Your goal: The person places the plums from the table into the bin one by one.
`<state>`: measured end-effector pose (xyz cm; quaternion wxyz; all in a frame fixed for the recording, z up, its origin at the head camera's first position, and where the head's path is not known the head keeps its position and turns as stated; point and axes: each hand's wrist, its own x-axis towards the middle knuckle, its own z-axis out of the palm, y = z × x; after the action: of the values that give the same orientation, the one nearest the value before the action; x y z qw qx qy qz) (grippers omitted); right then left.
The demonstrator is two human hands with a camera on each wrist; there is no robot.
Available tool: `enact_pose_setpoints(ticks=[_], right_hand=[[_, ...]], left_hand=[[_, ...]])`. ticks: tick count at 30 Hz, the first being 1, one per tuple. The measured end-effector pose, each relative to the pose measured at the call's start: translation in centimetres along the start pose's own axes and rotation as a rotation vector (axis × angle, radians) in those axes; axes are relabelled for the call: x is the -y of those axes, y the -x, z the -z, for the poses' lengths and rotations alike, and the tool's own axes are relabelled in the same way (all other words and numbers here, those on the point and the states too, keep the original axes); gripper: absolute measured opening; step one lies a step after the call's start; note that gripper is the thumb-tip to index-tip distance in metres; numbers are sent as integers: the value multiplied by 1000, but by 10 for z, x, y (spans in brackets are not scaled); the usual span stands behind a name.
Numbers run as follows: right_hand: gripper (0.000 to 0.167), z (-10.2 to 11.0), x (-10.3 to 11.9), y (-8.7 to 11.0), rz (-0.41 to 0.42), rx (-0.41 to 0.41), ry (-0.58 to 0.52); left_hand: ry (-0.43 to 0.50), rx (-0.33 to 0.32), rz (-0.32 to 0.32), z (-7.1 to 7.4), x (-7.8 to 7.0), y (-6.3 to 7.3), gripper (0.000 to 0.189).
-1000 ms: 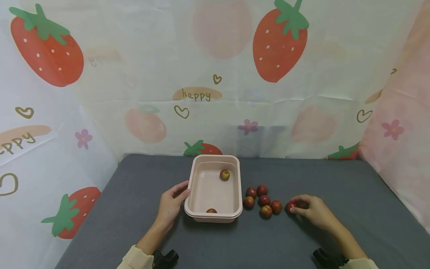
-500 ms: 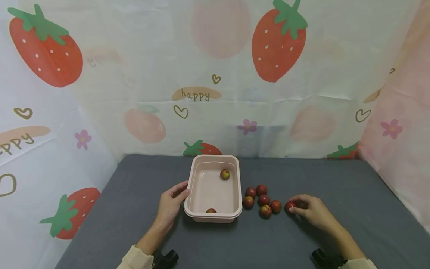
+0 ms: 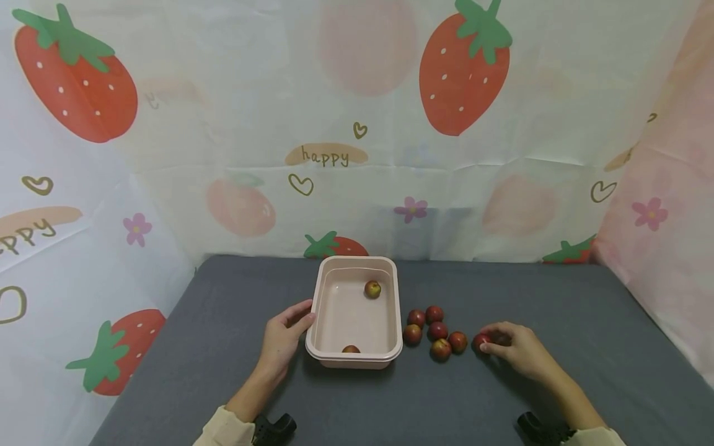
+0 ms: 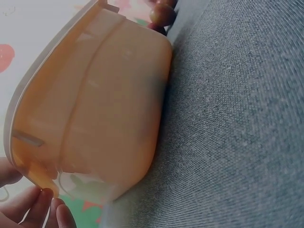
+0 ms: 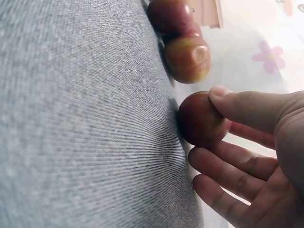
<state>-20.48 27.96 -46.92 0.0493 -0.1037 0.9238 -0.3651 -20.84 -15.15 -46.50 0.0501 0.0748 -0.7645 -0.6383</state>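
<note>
A pale pink plastic box [image 3: 357,310] stands on the grey cloth, with one plum [image 3: 372,289] near its far end and another plum [image 3: 351,349] partly hidden by the near wall. At its left side my left hand [image 3: 281,339] pinches the rim; in the left wrist view the fingertips [image 4: 45,197] curl under the edge. To the right, my right hand [image 3: 520,351] holds a dark red plum [image 5: 203,118] between thumb and fingers. That plum sits at the cloth surface, apart from the others.
Several loose plums [image 3: 437,331] lie in a cluster between the box and my right hand. Grey cloth [image 3: 435,402] covers the table. A printed curtain [image 3: 357,204] with strawberries rises behind it and at both sides.
</note>
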Motion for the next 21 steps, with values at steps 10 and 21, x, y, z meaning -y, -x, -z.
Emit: enact_pose_setpoints(ticks=[10, 21], right_hand=[[35, 0, 0, 1, -19, -2, -17], [35, -1, 0, 1, -24, -5, -13]], left_hand=[[20, 4, -7, 0, 0, 1, 37], [32, 10, -16, 0, -3, 4, 39]])
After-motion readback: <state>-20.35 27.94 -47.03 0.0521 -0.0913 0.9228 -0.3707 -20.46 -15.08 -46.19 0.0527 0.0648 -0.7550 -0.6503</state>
